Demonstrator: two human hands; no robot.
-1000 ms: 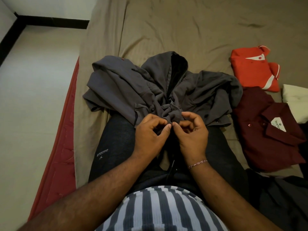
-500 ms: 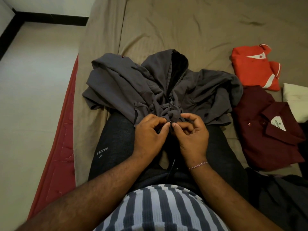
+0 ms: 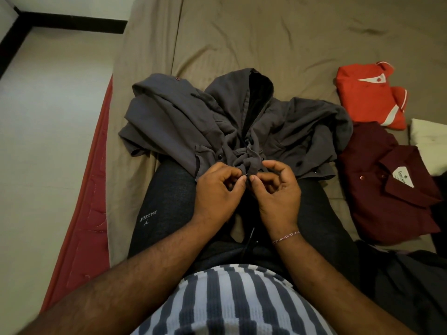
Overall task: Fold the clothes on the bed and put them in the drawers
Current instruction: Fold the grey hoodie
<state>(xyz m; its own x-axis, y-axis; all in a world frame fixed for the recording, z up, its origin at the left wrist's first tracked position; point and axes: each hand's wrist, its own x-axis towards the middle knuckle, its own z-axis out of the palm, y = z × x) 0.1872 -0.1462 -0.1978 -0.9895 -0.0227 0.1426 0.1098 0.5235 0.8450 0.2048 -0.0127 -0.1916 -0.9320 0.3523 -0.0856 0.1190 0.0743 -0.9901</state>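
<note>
Single head-worn view, looking steeply down and forward, close over the lap, onto the brown-sheeted bed [image 3: 290,32].

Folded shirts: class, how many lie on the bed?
2. The red shirt lies far right; the maroon shirt lies just nearer, beside it. The grey shirt is unfolded. Dark clothes at the right edge may hide more.
</note>
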